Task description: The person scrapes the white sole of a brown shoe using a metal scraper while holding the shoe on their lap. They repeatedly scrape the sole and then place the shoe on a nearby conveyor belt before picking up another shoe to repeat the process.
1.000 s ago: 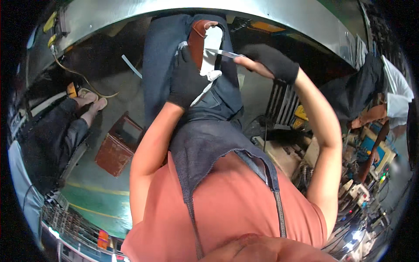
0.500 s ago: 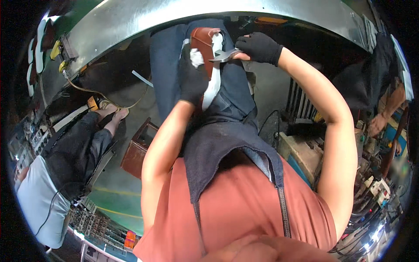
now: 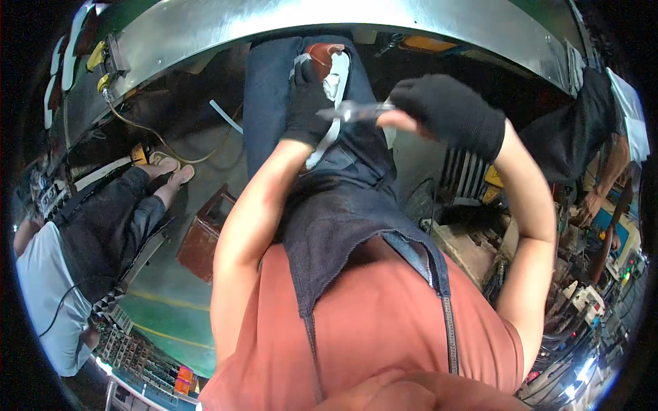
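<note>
A brown leather shoe upper (image 3: 322, 57) with a white underside (image 3: 340, 65) lies lengthwise on my thighs. My left hand (image 3: 306, 103), in a black glove with bare fingertips, wraps round its left side and covers much of the leather. Along the white underside a crumpled white patch (image 3: 332, 87) stands out. My right hand (image 3: 449, 113), gloved in black too, is closed round the handles of metal lasting pincers (image 3: 356, 111). Their blurred jaws point left and overlap the shoe's middle in view; whether they touch it I cannot tell.
A curved metal bench edge (image 3: 329, 17) runs ahead of my knees. A yellow air fitting with a hose (image 3: 130, 130) hangs at the left. One seated person (image 3: 103, 240) is at the left; another person's arm (image 3: 603, 181) shows at the right. A brown stool (image 3: 205, 236) stands by my left elbow.
My right hand with the pincers has come nearer to me and looks larger, its wrist turned. My left hand has shifted up over the shoe, hiding more of the brown leather.
</note>
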The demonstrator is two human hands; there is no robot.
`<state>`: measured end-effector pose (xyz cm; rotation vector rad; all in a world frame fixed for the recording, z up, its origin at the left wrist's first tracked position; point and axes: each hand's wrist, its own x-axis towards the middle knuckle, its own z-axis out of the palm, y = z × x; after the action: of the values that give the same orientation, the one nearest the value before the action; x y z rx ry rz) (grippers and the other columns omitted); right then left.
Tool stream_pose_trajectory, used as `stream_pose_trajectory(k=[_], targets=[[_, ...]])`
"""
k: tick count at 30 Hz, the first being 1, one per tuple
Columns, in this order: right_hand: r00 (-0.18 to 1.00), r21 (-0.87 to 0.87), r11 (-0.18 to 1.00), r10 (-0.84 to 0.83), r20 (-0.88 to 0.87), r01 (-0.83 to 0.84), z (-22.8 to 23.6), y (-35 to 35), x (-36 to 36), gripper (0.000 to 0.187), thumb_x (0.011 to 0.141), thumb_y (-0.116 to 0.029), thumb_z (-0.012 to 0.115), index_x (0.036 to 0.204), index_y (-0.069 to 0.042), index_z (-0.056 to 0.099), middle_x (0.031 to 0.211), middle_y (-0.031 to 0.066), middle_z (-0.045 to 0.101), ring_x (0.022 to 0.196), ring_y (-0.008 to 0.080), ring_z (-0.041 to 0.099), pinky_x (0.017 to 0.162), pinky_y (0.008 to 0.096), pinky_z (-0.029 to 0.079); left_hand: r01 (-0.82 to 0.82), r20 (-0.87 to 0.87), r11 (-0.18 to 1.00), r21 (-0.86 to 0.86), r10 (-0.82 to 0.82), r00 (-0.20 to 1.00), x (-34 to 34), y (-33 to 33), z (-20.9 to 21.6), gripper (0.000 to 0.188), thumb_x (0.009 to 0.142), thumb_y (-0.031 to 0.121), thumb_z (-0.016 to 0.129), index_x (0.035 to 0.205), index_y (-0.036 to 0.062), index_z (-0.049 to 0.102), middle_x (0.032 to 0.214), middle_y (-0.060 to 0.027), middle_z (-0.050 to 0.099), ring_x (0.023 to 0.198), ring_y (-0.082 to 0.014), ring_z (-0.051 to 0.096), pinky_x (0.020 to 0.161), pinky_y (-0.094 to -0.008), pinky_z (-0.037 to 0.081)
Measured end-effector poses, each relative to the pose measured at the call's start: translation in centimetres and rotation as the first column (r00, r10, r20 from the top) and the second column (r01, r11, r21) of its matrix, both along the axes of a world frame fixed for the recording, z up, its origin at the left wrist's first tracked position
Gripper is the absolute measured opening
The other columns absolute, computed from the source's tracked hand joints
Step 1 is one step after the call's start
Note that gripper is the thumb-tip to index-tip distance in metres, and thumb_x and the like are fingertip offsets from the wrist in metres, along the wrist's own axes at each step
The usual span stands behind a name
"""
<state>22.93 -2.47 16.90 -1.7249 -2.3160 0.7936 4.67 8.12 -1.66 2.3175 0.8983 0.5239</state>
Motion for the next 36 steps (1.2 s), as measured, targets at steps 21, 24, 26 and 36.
stream_pose_trajectory(k=[21,24,26,36], targets=[[0.266,-0.639,0.427,-0.903,-0.337,0.640,-12.6,-5.8,-7.9,0.048,0.095,-0.046,0.042,0.080,-0.004,0.057,0.066,0.0026,0.054,0.058,0.0105,0.053,0.057,0.0256,0.044,-0.092,-0.029,0.892,-0.442,0.088,0.996,-10.7,-7.3,5.4,0.056,0.079,0.032,0.068,0.122,0.0016,0.047,0.110,-0.0223,0.059,0.101,-0.0363,0.059,0.084,-0.0407,0.046],[0.143,-0.604,0.469,-0.850,-0.507,0.644,-12.3,-7.8,-8.8,0.047,0.096,-0.049,0.038,0.078,-0.009,0.055,0.062,0.0015,0.054,0.050,0.0120,0.051,0.048,0.0270,0.041,-0.046,-0.002,0.939,-0.340,0.048,0.999,-13.7,-5.5,6.8,0.057,0.077,0.027,0.071,0.122,0.0017,0.048,0.111,-0.0204,0.059,0.101,-0.0332,0.059,0.085,-0.0395,0.046],[0.072,-0.652,0.444,-0.855,-0.514,0.615,-11.7,-9.0,-8.8,0.048,0.096,-0.050,0.036,0.081,-0.009,0.055,0.062,0.0018,0.054,0.050,0.0122,0.050,0.049,0.0266,0.040,-0.050,0.058,0.930,-0.364,0.076,0.995,-17.5,-1.5,8.2,0.055,0.076,0.021,0.072,0.122,0.0019,0.050,0.112,-0.0191,0.059,0.100,-0.0314,0.059,0.086,-0.0385,0.046],[0.193,-0.650,0.503,-0.850,-0.490,0.570,-8.2,-10.0,-8.0,0.046,0.097,-0.046,0.036,0.090,-0.005,0.056,0.075,0.0011,0.057,0.065,0.0114,0.052,0.062,0.0268,0.043,-0.074,0.258,0.927,-0.369,0.178,0.950,-4.9,-4.5,3.9,0.058,0.079,0.022,0.063,0.127,-0.0012,0.040,0.117,-0.0280,0.050,0.109,-0.0410,0.048,0.089,-0.0437,0.040]])
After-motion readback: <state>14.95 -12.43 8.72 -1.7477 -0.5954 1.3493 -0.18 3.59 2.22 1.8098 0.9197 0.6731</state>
